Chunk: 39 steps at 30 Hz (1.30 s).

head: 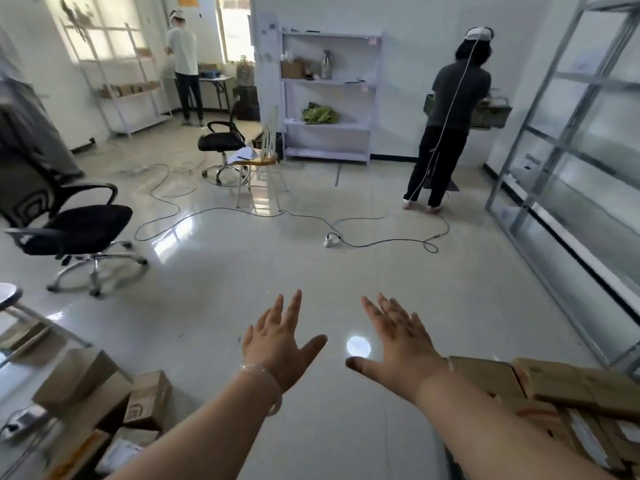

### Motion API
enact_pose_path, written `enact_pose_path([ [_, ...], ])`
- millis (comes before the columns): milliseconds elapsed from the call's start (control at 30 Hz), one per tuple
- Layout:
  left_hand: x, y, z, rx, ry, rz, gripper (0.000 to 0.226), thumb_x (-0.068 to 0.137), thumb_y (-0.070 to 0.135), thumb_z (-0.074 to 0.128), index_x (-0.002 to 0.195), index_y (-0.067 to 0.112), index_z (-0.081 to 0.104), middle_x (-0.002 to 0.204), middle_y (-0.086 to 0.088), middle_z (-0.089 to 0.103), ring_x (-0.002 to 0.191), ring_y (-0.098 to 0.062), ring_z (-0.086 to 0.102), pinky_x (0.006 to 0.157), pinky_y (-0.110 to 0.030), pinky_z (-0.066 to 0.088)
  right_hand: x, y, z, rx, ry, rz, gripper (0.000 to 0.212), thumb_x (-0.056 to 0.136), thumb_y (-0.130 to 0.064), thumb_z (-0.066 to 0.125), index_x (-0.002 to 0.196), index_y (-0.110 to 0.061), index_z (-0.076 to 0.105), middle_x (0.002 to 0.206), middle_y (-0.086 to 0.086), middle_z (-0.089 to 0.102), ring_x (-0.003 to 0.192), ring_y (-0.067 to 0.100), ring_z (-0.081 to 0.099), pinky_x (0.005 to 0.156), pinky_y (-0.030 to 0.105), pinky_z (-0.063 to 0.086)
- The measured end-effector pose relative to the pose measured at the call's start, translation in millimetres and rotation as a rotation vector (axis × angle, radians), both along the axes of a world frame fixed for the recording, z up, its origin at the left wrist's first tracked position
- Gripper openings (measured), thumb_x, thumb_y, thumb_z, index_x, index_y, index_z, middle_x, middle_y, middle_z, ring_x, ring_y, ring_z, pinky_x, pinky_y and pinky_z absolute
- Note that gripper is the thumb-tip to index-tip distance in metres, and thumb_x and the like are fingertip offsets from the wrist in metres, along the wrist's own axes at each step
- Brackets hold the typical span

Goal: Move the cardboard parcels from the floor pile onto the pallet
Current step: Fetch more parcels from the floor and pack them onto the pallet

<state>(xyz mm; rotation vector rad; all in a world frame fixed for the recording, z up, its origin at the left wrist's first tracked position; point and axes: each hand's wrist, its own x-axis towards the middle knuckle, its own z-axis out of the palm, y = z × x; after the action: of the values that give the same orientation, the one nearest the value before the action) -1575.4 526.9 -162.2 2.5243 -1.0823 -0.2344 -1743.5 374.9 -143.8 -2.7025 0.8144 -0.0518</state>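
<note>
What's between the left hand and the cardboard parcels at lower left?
Only bare glossy floor tile; the head view shows the left hand empty, apart from the parcels.

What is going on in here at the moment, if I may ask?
The camera wearer stretches the left grip and right grip, bare hands with fingers spread, over the pale tiled floor, holding nothing. On it, brown cardboard parcels lie heaped at lower left and stacked at lower right; none is touched. Beyond, a person in a white top and a person in a grey top stand, backs turned.
</note>
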Motion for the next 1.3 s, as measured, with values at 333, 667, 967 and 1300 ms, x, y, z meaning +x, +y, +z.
enact_pose_path([
  [333,93.3,81.1,-23.9,0.046,-0.005,0.282,0.095,0.082,0.082,0.038,0.138,0.052,-0.032,0.165,0.006,-0.012,0.152,-0.019,0.003,0.122,-0.043,0.009,170.4,20.0,-8.7,0.038,0.055,0.272,0.099,0.086,-0.073,0.049,0.154,-0.042,-0.015,0.165,-0.007,-0.017,0.151,0.011,-0.016,0.121,0.04,-0.008],
  [667,175.4,71.7,-38.5,0.099,0.066,0.649,0.098,0.081,0.082,0.039,0.148,0.045,-0.023,0.165,0.001,-0.01,0.152,-0.021,0.0,0.12,-0.045,0.007,327.8,-3.1,-14.7,-0.062,0.149,0.677,0.106,0.083,-0.072,0.055,0.154,-0.039,-0.016,0.165,-0.005,-0.017,0.151,0.015,-0.015,0.12,0.042,-0.007],
  [967,212.1,47.1,-37.2,0.12,0.164,0.937,0.097,0.083,0.078,0.044,0.151,0.045,-0.018,0.165,0.004,-0.011,0.151,-0.018,-0.004,0.119,-0.05,0.006,432.5,-21.5,-19.2,-0.175,0.176,1.049,0.106,0.084,-0.071,0.055,0.154,-0.04,-0.018,0.164,-0.004,-0.022,0.151,0.015,-0.018,0.121,0.041,-0.01],
  [1300,275.8,94.7,-47.6,0.122,0.262,1.13,0.091,0.085,0.078,0.039,0.15,0.048,-0.018,0.164,0.005,-0.018,0.151,-0.018,-0.007,0.12,-0.051,0.003,518.8,61.8,-46.0,-0.134,0.239,1.288,0.105,0.085,-0.067,0.058,0.154,-0.041,-0.017,0.164,-0.007,-0.021,0.15,0.014,-0.02,0.12,0.041,-0.013],
])
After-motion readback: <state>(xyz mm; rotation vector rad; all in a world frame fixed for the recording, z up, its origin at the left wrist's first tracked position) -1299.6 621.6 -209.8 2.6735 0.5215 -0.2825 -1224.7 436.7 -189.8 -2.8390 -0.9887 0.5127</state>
